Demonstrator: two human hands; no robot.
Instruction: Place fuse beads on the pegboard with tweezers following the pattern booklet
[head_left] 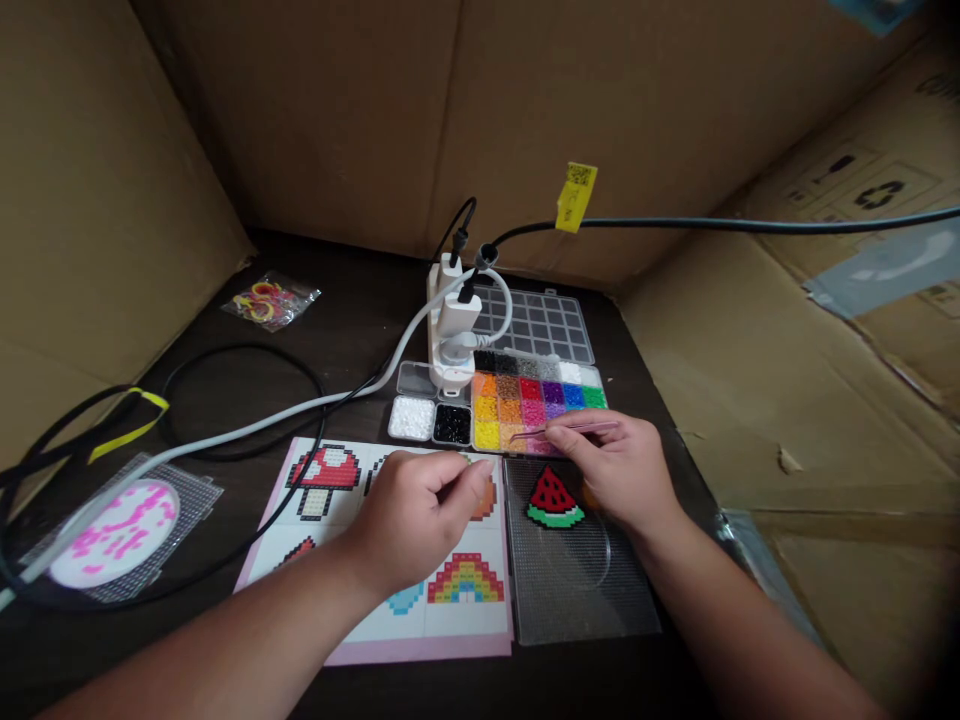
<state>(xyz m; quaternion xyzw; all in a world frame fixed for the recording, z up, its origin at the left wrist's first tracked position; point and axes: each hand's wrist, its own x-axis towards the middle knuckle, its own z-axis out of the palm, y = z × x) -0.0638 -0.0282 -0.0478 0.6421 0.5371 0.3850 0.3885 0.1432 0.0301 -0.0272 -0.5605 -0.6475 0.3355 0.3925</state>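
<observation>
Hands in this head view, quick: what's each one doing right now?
Left hand: closed; can't tell whether it holds anything.
Right hand: closed, holding pink tweezers.

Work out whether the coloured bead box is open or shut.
Open: the coloured bead box has its clear lid laid back behind it, leaving the beads uncovered.
</observation>
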